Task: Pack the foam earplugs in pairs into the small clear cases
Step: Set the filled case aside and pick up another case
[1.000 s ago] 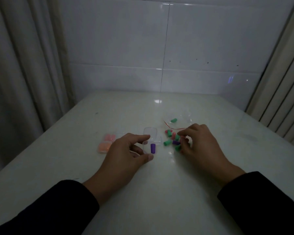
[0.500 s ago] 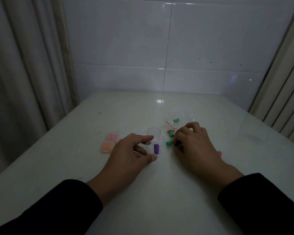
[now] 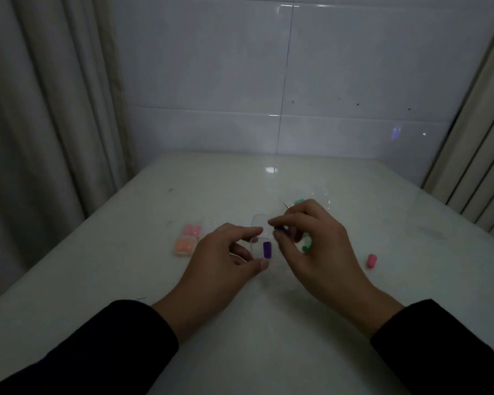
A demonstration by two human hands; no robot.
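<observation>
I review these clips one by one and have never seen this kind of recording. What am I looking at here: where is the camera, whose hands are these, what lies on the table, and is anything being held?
There is no machine here. A person wears a wide-angle camera on the head, so you look forward and down at their own two hands over a white table.

The left hand steadies a small open clear case between thumb and forefinger; one purple earplug already lies in it. The right hand pinches a second purple earplug just beside the case, probably to make the pair.

Left of the hands lie two cases that look filled, one with pink plugs, one with orange. Green earplugs show partly behind the right hand, and a lone pink earplug lies to the right. The picture is dim, so finer detail is unclear.
</observation>
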